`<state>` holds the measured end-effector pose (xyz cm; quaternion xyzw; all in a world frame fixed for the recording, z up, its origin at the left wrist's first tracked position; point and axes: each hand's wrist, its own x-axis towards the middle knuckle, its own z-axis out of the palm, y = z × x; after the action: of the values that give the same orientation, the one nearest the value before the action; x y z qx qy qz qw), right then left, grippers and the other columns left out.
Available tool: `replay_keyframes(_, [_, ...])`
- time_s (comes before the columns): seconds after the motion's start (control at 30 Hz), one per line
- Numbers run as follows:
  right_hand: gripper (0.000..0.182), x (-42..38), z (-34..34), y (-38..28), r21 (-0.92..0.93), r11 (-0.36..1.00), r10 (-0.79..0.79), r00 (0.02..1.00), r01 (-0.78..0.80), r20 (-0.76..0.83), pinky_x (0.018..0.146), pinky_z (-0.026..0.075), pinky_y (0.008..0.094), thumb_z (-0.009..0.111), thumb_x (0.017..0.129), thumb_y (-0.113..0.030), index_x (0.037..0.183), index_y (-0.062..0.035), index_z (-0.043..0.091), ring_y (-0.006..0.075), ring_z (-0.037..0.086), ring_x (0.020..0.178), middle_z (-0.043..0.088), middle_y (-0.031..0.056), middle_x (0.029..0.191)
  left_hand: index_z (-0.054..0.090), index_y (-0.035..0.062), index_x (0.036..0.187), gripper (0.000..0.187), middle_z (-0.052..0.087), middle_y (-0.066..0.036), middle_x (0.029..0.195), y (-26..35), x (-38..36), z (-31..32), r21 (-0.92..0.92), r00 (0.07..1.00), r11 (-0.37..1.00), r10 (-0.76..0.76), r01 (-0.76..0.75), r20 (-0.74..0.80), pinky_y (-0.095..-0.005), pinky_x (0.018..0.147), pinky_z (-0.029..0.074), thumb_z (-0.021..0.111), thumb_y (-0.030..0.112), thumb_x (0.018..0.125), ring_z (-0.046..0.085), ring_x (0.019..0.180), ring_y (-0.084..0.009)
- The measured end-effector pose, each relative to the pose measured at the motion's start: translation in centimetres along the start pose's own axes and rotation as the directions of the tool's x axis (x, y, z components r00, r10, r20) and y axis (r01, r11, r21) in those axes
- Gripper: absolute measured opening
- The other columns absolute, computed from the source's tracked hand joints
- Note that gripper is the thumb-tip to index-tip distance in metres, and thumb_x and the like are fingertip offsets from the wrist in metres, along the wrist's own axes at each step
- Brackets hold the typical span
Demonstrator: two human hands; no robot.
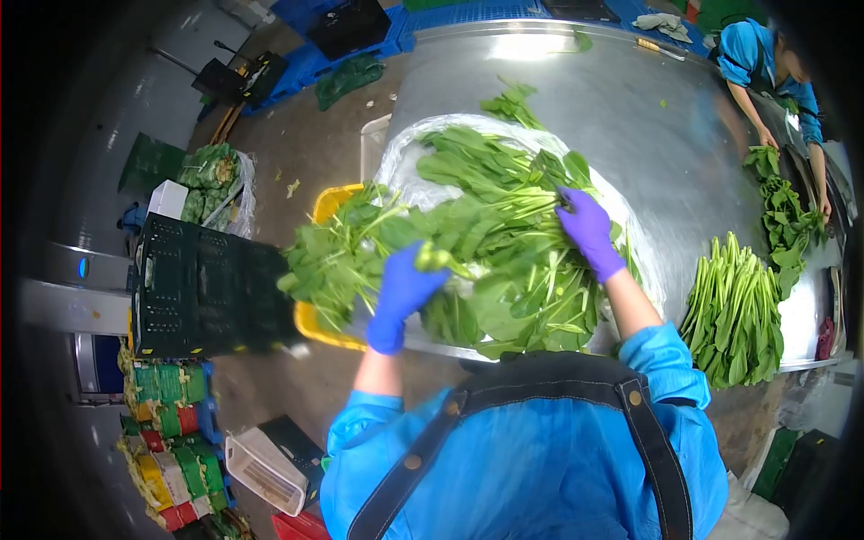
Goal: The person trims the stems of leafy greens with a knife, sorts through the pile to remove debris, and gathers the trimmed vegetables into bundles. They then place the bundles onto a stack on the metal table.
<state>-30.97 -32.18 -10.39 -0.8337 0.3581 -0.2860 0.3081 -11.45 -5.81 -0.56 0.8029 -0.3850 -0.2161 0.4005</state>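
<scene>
Leafy green vegetables (486,171) lie heaped on a clear plastic sheet (409,148) at the edge of the metal table. My left hand, in a purple-blue glove (402,286), is closed on a bunch of green stalks (434,258), over the near left part of the heap. On the heap's right side my right hand (588,227), gloved in purple, has its fingers curled around stems. More loose greens (337,261) fill a yellow basket (326,331) left of the table. A neat bundle of greens (733,315) lies to the right, stems pointing away.
A co-worker (765,67) handles greens (781,216) at the far right of the metal table (630,117). A knife (661,49) lies near its far edge. Dark green crates (207,286) stand at the left. A white crate (265,463) sits on the floor.
</scene>
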Motion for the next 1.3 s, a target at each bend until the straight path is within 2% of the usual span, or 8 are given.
replay_keyframes(0.27, [0.038, 1.6, 0.9, 1.2, -0.182, 0.983, 0.014, 0.981, 0.022, 0.194, 0.072, 0.049, 0.0420, 0.066, 0.073, -0.026, 0.108, -0.0128, 0.064, 0.0336, 0.062, 0.083, 0.062, 0.0132, 0.092, 0.065, 0.0024, 0.095, 0.032, 0.066, -0.005, 0.081, 2.7, 0.1, 3.1, -0.028, 0.991, 0.999, 0.041, -0.038, 0.125, -0.0261, 0.066, 0.047, 0.076, 0.016, 0.069, 0.053, 0.071, -0.0066])
replay_keyframes(0.33, [0.032, 0.4, -1.5, -1.6, -0.076, 0.994, -0.069, 0.987, 0.081, 0.143, 0.070, 0.049, 0.0391, 0.068, 0.073, -0.026, 0.101, -0.0098, 0.067, 0.0302, 0.063, 0.079, 0.064, 0.0130, 0.087, 0.062, 0.0003, 0.096, 0.036, 0.066, -0.013, 0.084, 3.0, 0.0, 3.2, 0.040, 0.984, 0.996, 0.066, -0.074, 0.167, -0.0321, 0.068, 0.050, 0.075, 0.021, 0.069, 0.064, 0.073, -0.0195])
replay_keyframes(0.47, [0.032, -2.1, -5.1, -5.9, 0.325, 0.942, 0.018, 0.980, -0.083, 0.200, 0.057, 0.046, 0.0292, 0.072, 0.075, -0.029, 0.091, -0.0017, 0.067, 0.0141, 0.057, 0.059, 0.065, 0.0058, 0.072, 0.062, 0.0024, 0.091, 0.032, 0.064, -0.014, 0.097, 4.7, -0.3, 4.9, -0.056, 0.967, 0.974, 0.226, -0.220, 0.117, -0.0355, 0.075, 0.049, 0.074, 0.017, 0.064, 0.063, 0.085, -0.0260])
replay_keyframes(0.53, [0.030, -3.5, -6.6, -7.9, 0.513, 0.673, 0.305, 0.831, -0.533, 0.465, 0.046, 0.041, 0.0235, 0.072, 0.077, -0.029, 0.086, -0.0010, 0.067, 0.0087, 0.050, 0.049, 0.062, 0.0016, 0.068, 0.062, 0.0059, 0.088, 0.032, 0.059, -0.014, 0.112, 6.2, -0.6, 5.7, 0.161, 0.767, 0.751, 0.615, -0.640, 0.182, -0.0366, 0.085, 0.046, 0.075, 0.014, 0.060, 0.056, 0.102, -0.0290])
replay_keyframes(0.8, [0.028, -6.2, -6.7, -9.4, 0.380, 0.774, 0.249, 0.796, -0.506, 0.552, 0.044, 0.037, 0.0207, 0.073, 0.078, -0.028, 0.089, -0.0019, 0.069, 0.0052, 0.048, 0.046, 0.059, -0.0002, 0.062, 0.059, 0.0067, 0.086, 0.039, 0.051, -0.014, 0.115, 6.7, -1.2, 8.6, 0.272, 0.718, 0.668, 0.673, -0.693, 0.177, -0.0471, 0.097, 0.035, 0.077, 0.019, 0.054, 0.047, 0.109, -0.0353])
replay_keyframes(0.97, [0.025, -6.1, -5.5, -9.2, 0.448, 0.850, 0.152, 0.944, -0.276, 0.292, 0.052, 0.047, 0.0291, 0.066, 0.080, -0.018, 0.103, -0.0078, 0.067, 0.0139, 0.060, 0.057, 0.066, 0.0068, 0.076, 0.061, 0.0049, 0.094, 0.041, 0.053, -0.015, 0.110, 4.8, -1.0, 8.4, -0.077, 0.872, 0.898, 0.438, -0.432, 0.220, -0.0389, 0.090, 0.042, 0.078, 0.020, 0.059, 0.053, 0.102, -0.0312])
replay_keyframes(1.03, [0.039, -6.8, -4.5, -8.6, 0.238, 0.936, -0.270, 0.963, 0.261, 0.007, 0.060, 0.051, 0.0343, 0.059, 0.077, -0.007, 0.116, -0.0131, 0.061, 0.0228, 0.065, 0.067, 0.067, 0.0107, 0.085, 0.061, 0.0044, 0.096, 0.042, 0.054, -0.015, 0.109, 5.5, -1.2, 8.1, -0.136, 0.889, 0.917, 0.397, -0.375, 0.229, -0.0361, 0.088, 0.044, 0.078, 0.020, 0.061, 0.054, 0.100, -0.0296])
replay_keyframes(1.3, [0.056, -7.8, -4.4, -6.6, 0.111, 0.988, -0.129, 0.975, 0.110, 0.181, 0.067, 0.052, 0.0373, 0.053, 0.069, -0.002, 0.124, -0.0118, 0.055, 0.0289, 0.066, 0.078, 0.066, 0.0153, 0.093, 0.058, 0.0040, 0.095, 0.042, 0.054, -0.007, 0.099, 3.7, -2.3, 8.9, -0.379, 0.958, 0.923, 0.168, -0.071, 0.230, -0.0319, 0.088, 0.042, 0.081, 0.013, 0.061, 0.054, 0.097, -0.0216])
